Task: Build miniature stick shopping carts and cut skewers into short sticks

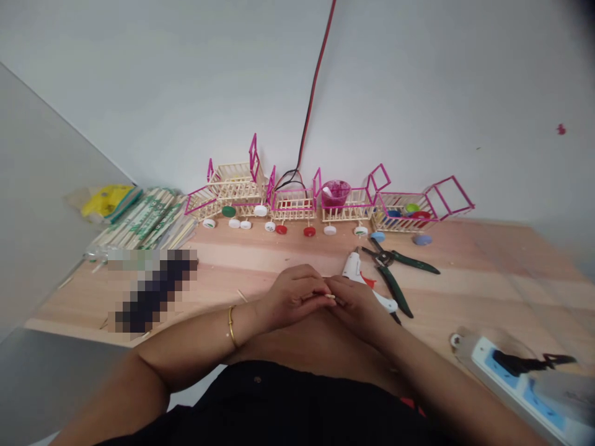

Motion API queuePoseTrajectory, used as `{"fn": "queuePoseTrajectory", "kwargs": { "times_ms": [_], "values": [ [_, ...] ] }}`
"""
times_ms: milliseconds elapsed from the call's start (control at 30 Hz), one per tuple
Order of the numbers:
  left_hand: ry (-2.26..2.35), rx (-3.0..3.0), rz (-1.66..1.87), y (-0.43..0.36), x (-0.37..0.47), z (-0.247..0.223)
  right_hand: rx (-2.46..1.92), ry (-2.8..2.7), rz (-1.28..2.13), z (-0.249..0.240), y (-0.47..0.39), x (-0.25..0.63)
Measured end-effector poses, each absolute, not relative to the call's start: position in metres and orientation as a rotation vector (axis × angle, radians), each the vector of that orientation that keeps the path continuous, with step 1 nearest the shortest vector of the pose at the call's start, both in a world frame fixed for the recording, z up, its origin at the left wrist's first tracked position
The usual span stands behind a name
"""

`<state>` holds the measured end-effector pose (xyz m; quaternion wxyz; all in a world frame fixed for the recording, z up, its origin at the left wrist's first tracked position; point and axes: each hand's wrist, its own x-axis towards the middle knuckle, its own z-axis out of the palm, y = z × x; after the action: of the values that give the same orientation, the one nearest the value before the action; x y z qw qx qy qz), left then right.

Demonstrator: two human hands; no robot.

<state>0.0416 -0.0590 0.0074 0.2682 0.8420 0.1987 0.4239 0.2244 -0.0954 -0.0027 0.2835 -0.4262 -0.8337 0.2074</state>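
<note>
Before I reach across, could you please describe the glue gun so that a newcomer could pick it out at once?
On the wooden table, look just beyond the person's right hand. The glue gun lies there, partly hidden by that hand, beside the green-handled pliers. Its white body and red trigger set it apart.

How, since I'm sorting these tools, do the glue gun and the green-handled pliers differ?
The glue gun is white with a red trigger; the pliers have dark green handles. The right hand partly hides the glue gun, while the pliers are in plain view. The glue gun has one grip; the pliers' two handles are spread. Both lie on the wooden tabletop.
</note>
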Motion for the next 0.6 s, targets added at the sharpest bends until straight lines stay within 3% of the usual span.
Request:
{"fn": "queuePoseTrajectory", "kwargs": {
  "times_ms": [600],
  "values": [
    [0.493, 2.348, 1.114, -0.0573, 0.0426, 0.0041, -1.182, -2.302, 0.532, -0.0041, -0.092, 0.2224]
  ]
}}
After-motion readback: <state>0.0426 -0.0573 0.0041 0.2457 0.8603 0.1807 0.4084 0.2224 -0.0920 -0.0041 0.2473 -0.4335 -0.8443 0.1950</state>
